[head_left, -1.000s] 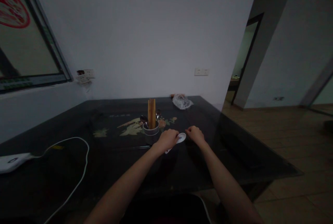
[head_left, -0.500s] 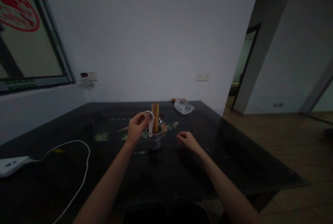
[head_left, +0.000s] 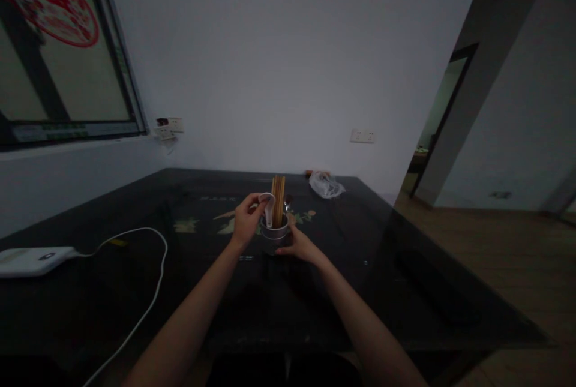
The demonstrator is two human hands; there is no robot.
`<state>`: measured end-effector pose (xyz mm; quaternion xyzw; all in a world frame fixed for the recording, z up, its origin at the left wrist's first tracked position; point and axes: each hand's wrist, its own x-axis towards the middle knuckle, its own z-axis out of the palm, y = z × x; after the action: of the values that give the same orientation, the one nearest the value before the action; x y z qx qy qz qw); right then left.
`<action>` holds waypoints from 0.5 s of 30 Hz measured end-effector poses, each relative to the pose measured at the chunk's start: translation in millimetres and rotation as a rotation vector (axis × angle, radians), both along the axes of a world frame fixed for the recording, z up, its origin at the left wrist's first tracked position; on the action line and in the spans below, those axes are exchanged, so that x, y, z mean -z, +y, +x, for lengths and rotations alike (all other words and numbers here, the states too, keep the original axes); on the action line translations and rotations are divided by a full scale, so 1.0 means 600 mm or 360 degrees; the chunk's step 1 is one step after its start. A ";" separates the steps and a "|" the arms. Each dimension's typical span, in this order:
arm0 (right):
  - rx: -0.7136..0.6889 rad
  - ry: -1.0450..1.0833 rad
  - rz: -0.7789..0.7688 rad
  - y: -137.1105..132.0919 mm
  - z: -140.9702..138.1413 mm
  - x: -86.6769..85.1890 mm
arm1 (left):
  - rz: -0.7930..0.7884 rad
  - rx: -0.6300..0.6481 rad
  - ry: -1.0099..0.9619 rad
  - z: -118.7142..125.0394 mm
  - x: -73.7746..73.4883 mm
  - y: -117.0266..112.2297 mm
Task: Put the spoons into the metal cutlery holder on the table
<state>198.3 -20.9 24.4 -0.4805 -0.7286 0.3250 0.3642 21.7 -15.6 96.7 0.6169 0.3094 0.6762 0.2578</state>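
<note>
A metal utensil holder (head_left: 272, 242) stands on the dark table, with a bundle of chopsticks (head_left: 278, 201) upright in it. Pinched by its bowl end in my left hand (head_left: 246, 219) is a white soup spoon (head_left: 269, 213), its handle pointing down at the holder's left side. Whether the handle tip is inside the rim I cannot tell. My right hand (head_left: 300, 245) grips the holder from the right, the thumb in front and the other fingers partly hidden behind. Beside the chopsticks, shiny metal spoons (head_left: 287, 202) stick up on the right.
A clear plastic bag (head_left: 326, 185) lies at the table's back edge near the wall. On the left are a white power bank (head_left: 33, 261) and its looping white cable (head_left: 162, 261). A long dark object (head_left: 436, 288) lies on the right part of the black table (head_left: 216, 315).
My right hand has moved left from beside the holder and taken hold of it. The spoon in my left hand has come down slightly toward the rim. The view has shifted left.
</note>
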 end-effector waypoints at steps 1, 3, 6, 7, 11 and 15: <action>0.0017 0.0034 0.0007 0.000 -0.004 0.005 | -0.0008 0.0006 0.0028 0.001 0.002 0.000; 0.0079 0.0055 0.0010 0.001 -0.012 0.012 | -0.0028 0.0016 0.0105 0.002 0.005 0.000; 0.0154 0.0055 0.0027 0.003 -0.022 0.019 | -0.0007 -0.0012 0.0259 0.005 0.008 -0.002; 0.0172 0.0063 0.0045 0.004 -0.025 0.022 | 0.0019 -0.0034 0.0319 0.006 0.010 -0.002; 0.0240 0.0067 0.0095 0.005 -0.034 0.031 | 0.0076 -0.0132 0.0533 0.012 0.012 -0.007; 0.0304 0.0043 0.0058 0.004 -0.037 0.033 | 0.0075 -0.0217 0.0707 0.015 0.015 -0.010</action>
<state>176.4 -18.8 4.5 -0.5367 -0.6803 0.2818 0.4120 30.6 -21.8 87.8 0.7340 0.3836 0.5468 0.1227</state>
